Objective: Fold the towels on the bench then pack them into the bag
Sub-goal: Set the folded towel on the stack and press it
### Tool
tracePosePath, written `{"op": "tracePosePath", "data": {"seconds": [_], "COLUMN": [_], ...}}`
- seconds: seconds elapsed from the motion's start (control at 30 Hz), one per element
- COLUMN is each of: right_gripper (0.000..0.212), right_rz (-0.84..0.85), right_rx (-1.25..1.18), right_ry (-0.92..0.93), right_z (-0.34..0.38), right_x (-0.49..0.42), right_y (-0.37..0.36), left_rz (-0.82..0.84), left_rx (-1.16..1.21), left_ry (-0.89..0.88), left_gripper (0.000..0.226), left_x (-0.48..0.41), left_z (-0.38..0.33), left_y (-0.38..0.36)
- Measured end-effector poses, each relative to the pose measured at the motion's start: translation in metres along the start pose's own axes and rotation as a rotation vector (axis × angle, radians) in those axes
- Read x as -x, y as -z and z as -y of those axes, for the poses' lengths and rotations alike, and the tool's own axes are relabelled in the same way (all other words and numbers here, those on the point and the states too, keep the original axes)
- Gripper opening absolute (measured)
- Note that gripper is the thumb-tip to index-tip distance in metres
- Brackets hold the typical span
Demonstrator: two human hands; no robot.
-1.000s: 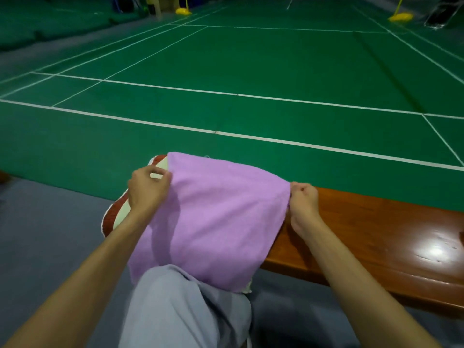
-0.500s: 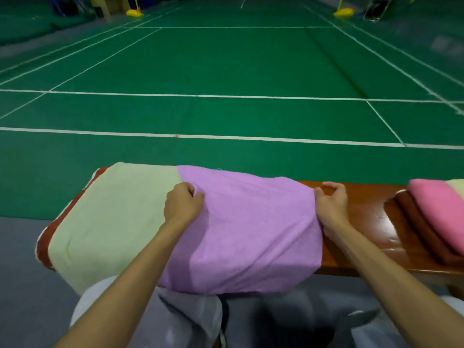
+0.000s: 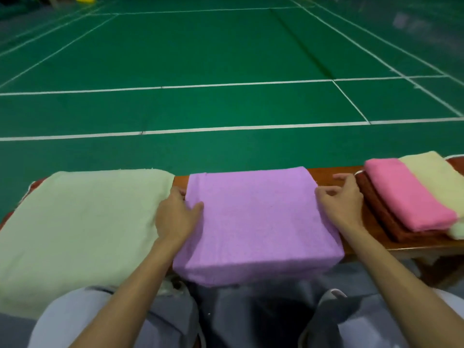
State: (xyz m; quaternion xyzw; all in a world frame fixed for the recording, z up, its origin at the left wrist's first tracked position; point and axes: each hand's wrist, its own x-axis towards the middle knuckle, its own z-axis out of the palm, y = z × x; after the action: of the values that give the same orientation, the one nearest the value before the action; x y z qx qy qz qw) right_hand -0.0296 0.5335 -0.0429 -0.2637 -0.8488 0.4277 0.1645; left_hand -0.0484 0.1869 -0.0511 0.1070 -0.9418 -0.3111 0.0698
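The left hand (image 3: 175,217) pinches the near-left edge of the purple towel (image 3: 253,217), thumb on top and fingertips hidden under the fabric. The right hand (image 3: 342,204) sits at the towel's right edge with curled fingers. Whether it grips the cloth cannot be told.

The towel lies between the hands on the wooden bench (image 3: 180,179), its front part hanging over the near edge. Left of the left hand, a pale green towel (image 3: 82,222) is cut off by the frame. Right of the right hand, a folded pink towel (image 3: 406,194) rests on a brown towel (image 3: 384,209), beside a partly cropped cream towel (image 3: 431,177).

Half a second ago the purple towel bulged up between the hands. Now it lies flat.
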Motion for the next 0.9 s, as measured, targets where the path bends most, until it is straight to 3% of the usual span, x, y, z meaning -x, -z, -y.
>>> {"op": "tracePosePath", "data": {"seconds": [0.1,0.2,0.3,0.43,0.67,0.9], "right_gripper": [0.065,0.086,0.075,0.074,0.090,0.087], "right_rz": [-0.061,0.278,0.535,0.629,0.506,0.513], "right_rx": [0.382,0.556,0.620,0.714,0.813,0.733], "right_ry": [0.269,0.586,0.793,0.774,0.588,0.514], "right_z": [0.013,0.021,0.021,0.013,-0.013,-0.017], "right_x": [0.015,0.037,0.062,0.069,0.024,0.015], "right_y": [-0.008,-0.035,-0.065,-0.080,-0.042,-0.029], "left_rz": [-0.116,0.049,0.279,0.347,0.271,0.300], "left_rx": [-0.227,-0.297,-0.369,-0.450,-0.468,-0.380], "left_ry": [-0.262,-0.526,-0.645,-0.591,-0.436,-0.381], "left_gripper": [0.064,0.077,0.074,0.079,0.088,0.091], "left_x": [0.009,0.016,0.029,0.029,0.017,0.020], "left_z": [-0.004,-0.016,-0.020,-0.007,0.024,0.020], "left_y": [-0.005,-0.017,-0.038,-0.050,-0.021,-0.018]}}
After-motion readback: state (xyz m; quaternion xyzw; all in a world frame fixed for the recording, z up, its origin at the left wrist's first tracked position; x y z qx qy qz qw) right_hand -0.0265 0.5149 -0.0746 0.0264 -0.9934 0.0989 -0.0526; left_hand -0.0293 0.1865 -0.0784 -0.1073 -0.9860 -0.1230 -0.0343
